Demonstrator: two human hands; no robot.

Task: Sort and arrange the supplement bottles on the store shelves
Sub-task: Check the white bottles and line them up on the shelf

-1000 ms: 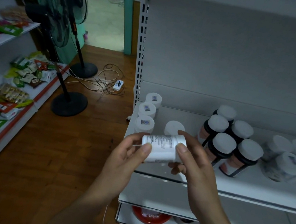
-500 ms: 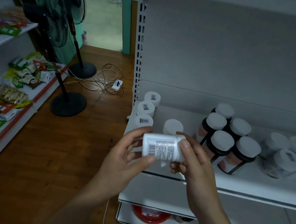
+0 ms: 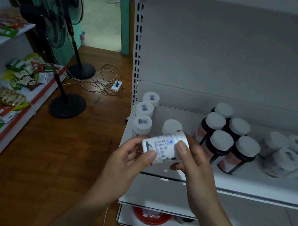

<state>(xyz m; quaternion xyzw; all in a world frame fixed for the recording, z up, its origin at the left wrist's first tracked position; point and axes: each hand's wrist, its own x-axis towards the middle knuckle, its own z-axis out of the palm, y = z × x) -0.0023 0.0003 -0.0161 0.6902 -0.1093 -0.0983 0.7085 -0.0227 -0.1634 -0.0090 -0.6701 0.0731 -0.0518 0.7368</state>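
Dim in here, a cool grey cast over everything. The doorway (image 3: 102, 19) is the brightest patch, with pale light spilling through. Below the doorway the wooden floor (image 3: 55, 156) catches a soft sheen. Down and right of the doorway the white bottle (image 3: 164, 146) shows a fairly crisp label, the jars (image 3: 289, 160) farther right smear, and the snack packets (image 3: 19, 76) left of the doorway blur where lines bow.

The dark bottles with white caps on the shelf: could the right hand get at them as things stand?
Probably yes, once freed. The right hand and left hand both hold a white bottle, so it is busy. The dark bottles stand just beyond it near the shelf edge, with nothing in front.
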